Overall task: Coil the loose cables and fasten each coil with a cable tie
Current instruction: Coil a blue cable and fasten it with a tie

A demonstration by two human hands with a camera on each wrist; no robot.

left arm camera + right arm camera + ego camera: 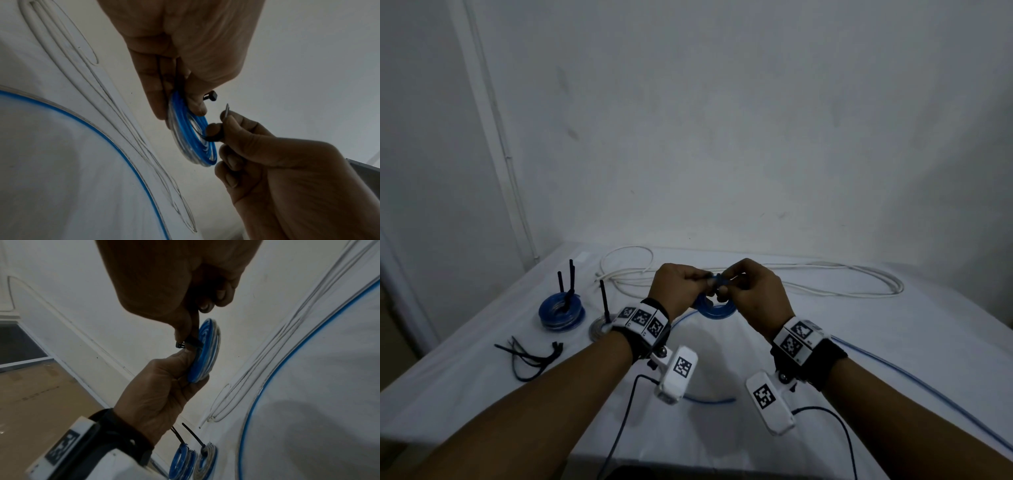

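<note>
The left hand (677, 288) pinches a blue cable coil (193, 134) and the head of a black cable tie (211, 96), held up over the white-covered table (722, 445). The right hand (753, 291) pinches the tie's tail tip just beside that head. Wrist bands (642, 318) carry black-and-white square code markers, no readable writing. Tied coils (561, 310), spare ties (530, 356) and a loose white cable (859, 274) lie on the table.

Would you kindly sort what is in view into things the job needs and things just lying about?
In use:
- blue coil, held by left hand
- black tie, tail pinched by right hand
- spare ties
- white cable, uncoiled

Lying about:
- tied coils
- wrist camera leads
</note>
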